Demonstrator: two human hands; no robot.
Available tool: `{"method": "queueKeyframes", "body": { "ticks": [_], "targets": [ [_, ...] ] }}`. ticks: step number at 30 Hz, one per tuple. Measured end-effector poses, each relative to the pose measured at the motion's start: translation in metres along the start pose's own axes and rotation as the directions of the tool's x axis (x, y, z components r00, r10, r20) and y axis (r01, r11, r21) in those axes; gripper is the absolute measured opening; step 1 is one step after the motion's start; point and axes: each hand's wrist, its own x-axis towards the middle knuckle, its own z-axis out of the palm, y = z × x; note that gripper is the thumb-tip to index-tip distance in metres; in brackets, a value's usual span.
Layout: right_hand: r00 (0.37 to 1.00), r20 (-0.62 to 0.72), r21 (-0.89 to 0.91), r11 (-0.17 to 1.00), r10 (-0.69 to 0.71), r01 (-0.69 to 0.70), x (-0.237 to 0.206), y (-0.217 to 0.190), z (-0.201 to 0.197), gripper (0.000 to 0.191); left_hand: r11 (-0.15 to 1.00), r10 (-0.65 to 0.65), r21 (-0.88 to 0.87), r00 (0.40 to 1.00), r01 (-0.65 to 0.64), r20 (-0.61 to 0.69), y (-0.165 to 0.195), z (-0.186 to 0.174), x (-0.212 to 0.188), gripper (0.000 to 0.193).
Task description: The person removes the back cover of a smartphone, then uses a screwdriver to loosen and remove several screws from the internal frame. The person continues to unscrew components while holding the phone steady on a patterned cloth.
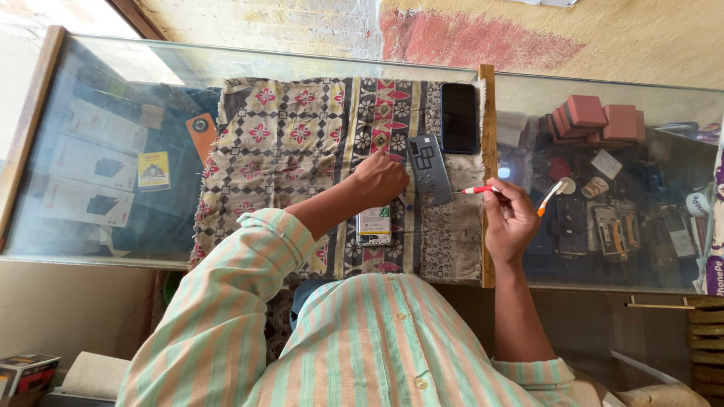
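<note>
- Work area: a patterned cloth (302, 151) lies on a glass display counter (113, 83). On it lie a grey phone back panel (428, 169), a dark phone (459, 117) just above it, and an opened phone body with a white battery (374, 226) below the left hand.
- Left hand (379, 179): closed in a loose fist, knuckles up, arm reaching forward across the cloth. It rests beside the left edge of the grey panel, touching or nearly touching it. What the fingers pinch, if anything, cannot be told.
- Right hand (510, 218): raised at the cloth's right edge, over the wooden divider strip (487, 173). The fingers are curled around two tools: a red-handled screwdriver (477, 190), tip pointing left towards the panel, and an orange-and-white tool (549, 197) angled out to the right.
- Risk, judged: two tools in one hand weaken control. Either could slip and strike the glass or roll into the parts beyond.
- Risk, judged: the screwdriver tip sits near the panel. A slip could scratch it or jab the left hand close by.
- Risk, judged: small screws could vanish in the busy cloth pattern or over its edge.
- Risk, judged: the exposed battery lies under the left forearm and could be pressed or nudged.
</note>
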Motion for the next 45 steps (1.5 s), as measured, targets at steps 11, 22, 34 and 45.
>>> {"method": "queueKeyframes", "body": {
  "ticks": [11,22,34,45],
  "targets": [
    [0.997,-0.061,0.016,0.998,0.054,-0.053,-0.006,0.009,-0.029,0.026,0.979,-0.079,-0.189,0.997,0.078,0.000,-0.010,-0.023,0.020,0.011],
    [0.998,-0.058,-0.011,1.000,0.008,-0.009,0.002,0.005,-0.029,0.024,0.911,-0.094,-0.406,0.923,-0.072,-0.374,-0.001,-0.024,0.033,0.013],
    [0.998,-0.031,0.084,0.995,-0.058,0.060,0.026,0.003,-0.009,0.033,0.848,-0.176,-0.527,0.913,-0.049,-0.368,-0.007,-0.021,0.021,0.029],
    [0.965,0.228,0.100,0.989,-0.129,0.108,0.043,0.017,0.076,0.024,0.710,-0.584,-0.678,0.698,0.193,-0.414,-0.008,0.022,-0.088,0.039]
  ]
}}
